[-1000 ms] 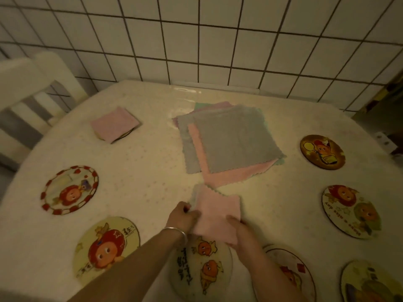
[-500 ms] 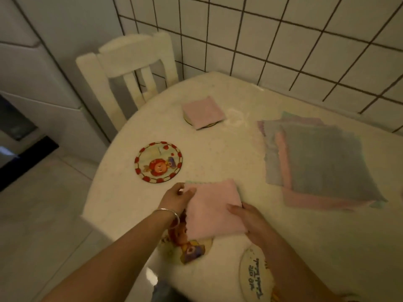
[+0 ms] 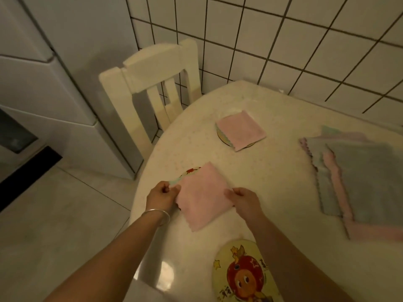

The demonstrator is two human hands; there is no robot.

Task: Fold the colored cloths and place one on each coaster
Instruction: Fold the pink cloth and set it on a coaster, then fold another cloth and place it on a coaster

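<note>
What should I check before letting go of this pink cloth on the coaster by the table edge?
1. Folded pink cloth folded square: ok.
2. Left hand and right hand each pinch a side: ok.
3. Cloth over red-rimmed coaster: ok, the rim peeks out beyond it.
4. Cloth centred on it: cannot tell.
5. Far pink cloth already on its coaster: ok.
6. Cloth pile left to fold: ok.

white tiled wall (image 3: 283, 40), cream chair (image 3: 152, 83), tile floor (image 3: 54, 214)
</note>
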